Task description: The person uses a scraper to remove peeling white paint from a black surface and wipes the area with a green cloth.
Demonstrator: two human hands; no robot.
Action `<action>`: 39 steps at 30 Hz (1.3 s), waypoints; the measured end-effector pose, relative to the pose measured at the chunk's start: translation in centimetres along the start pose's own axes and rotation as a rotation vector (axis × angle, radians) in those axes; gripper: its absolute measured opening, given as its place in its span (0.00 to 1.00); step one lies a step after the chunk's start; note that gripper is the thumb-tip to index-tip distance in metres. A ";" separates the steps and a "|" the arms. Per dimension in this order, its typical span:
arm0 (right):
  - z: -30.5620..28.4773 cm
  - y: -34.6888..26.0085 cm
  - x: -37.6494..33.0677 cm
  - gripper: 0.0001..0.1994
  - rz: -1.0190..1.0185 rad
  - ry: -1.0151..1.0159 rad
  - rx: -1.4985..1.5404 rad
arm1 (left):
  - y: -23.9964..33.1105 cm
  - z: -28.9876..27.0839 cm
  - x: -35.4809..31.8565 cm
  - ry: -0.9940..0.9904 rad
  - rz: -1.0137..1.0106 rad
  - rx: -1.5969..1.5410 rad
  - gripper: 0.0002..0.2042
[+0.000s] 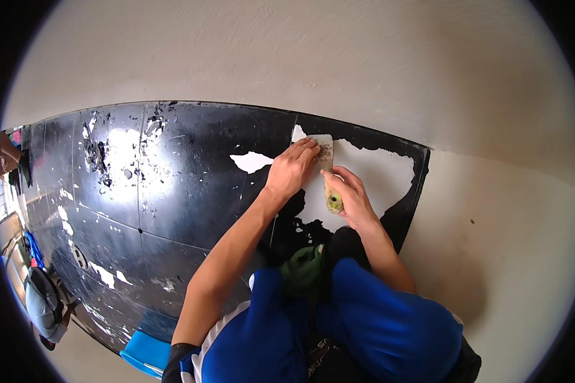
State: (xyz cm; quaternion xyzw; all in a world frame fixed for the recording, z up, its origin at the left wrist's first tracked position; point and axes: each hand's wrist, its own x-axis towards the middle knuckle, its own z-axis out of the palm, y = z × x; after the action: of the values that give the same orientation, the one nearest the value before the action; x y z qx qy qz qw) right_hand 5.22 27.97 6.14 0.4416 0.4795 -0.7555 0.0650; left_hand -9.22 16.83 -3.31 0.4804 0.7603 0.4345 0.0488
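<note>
My right hand point(352, 199) is closed round the worn, yellow-green handle of a scraper point(324, 142). My left hand point(294, 167) lies over the scraper's broad flat blade, its fingers close together and pressing on the metal. Under the blade is a large white patch point(374, 182) with ragged edges, where the surface of a black board point(191, 172) is gone. Black edging still surrounds the patch near the board's right corner. A smaller white patch point(252, 162) shows left of my left hand.
A pale, smooth surface point(236, 51) borders the board's far and right edges. Black flakes point(96, 156) and white bare spots are scattered over its left part. A blue plastic chair or stool point(145, 354) stands at lower left. Something green point(302, 268) sits between my knees.
</note>
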 end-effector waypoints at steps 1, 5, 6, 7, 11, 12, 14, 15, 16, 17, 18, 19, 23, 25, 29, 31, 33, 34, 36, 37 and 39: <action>-0.1 0.0 0.1 0.15 -0.012 0.004 -0.001 | -0.1 0.0 0.1 -0.002 0.010 0.011 0.15; -0.2 -0.7 0.0 0.15 -0.006 -0.018 -0.002 | 0.1 0.0 -0.1 -0.010 -0.013 0.001 0.15; -0.2 -0.9 0.0 0.15 0.009 -0.049 0.010 | 0.0 0.0 -0.1 -0.007 -0.015 -0.007 0.14; -0.2 -0.5 0.0 0.15 0.007 -0.050 0.008 | 0.0 0.0 0.0 -0.002 -0.014 -0.016 0.14; -0.2 0.4 0.6 0.15 -0.030 -0.009 0.004 | 0.1 0.0 -0.4 -0.039 -0.017 -0.011 0.14; 0.0 0.1 0.7 0.15 -0.030 -0.012 0.022 | -0.2 -0.1 0.0 -0.020 -0.005 -0.009 0.14; 0.6 -0.1 0.5 0.15 -0.035 0.013 0.026 | -0.5 -0.2 -0.1 0.004 0.001 0.001 0.14; 0.8 -0.1 0.4 0.16 -0.040 0.043 0.034 | -0.4 -0.2 -0.5 -0.012 -0.002 -0.012 0.14; 0.8 -0.1 0.3 0.16 -0.044 0.043 0.034 | -0.2 -0.2 -0.5 -0.030 0.002 -0.027 0.14; 0.7 0.0 0.1 0.15 -0.041 0.035 0.010 | 0.1 -0.2 -0.5 -0.004 0.001 -0.036 0.15; 0.5 0.0 0.0 0.15 -0.038 0.027 -0.014 | 0.0 -0.2 -0.1 -0.002 0.004 -0.035 0.15; 0.8 -0.6 0.1 0.15 -0.033 0.014 -0.013 | -0.3 -0.6 -0.1 0.011 0.003 -0.022 0.15; 1.0 0.0 0.4 0.14 -0.044 0.010 0.005 | -0.2 -0.2 -0.3 0.018 -0.003 -0.035 0.16; 1.3 0.4 0.8 0.14 -0.099 0.064 0.003 | -0.6 -0.1 -0.5 0.023 0.000 -0.039 0.16; 1.5 -0.8 0.3 0.13 -0.031 0.023 0.072 | -0.4 -0.6 0.4 0.015 -0.007 -0.045 0.16; 1.7 -0.8 0.2 0.13 -0.028 0.016 0.065 | -0.4 -0.7 0.0 0.013 -0.003 -0.049 0.16; 1.8 -0.7 0.4 0.13 -0.043 0.008 0.061 | -0.8 -0.9 0.2 0.014 0.006 -0.050 0.16; 1.8 -0.7 0.3 0.13 -0.046 0.008 0.058 | -0.8 -0.9 0.2 0.022 0.012 -0.046 0.16; 2.0 -1.0 -0.1 0.13 -0.025 0.029 0.060 | -0.6 -0.7 0.1 0.027 0.016 -0.044 0.16; 2.4 -1.4 0.0 0.12 -0.013 0.042 0.063 | -0.6 -0.8 0.1 0.016 -0.002 -0.054 0.16; 2.4 -0.3 0.4 0.12 -0.041 0.050 0.044 | -0.6 -0.8 -0.1 -0.001 -0.016 -0.054 0.16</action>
State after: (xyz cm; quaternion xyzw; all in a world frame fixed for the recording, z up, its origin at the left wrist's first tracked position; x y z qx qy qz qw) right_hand 3.34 26.34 6.39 0.4518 0.4733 -0.7557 0.0277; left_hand -9.99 16.12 -3.27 0.4732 0.7520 0.4542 0.0656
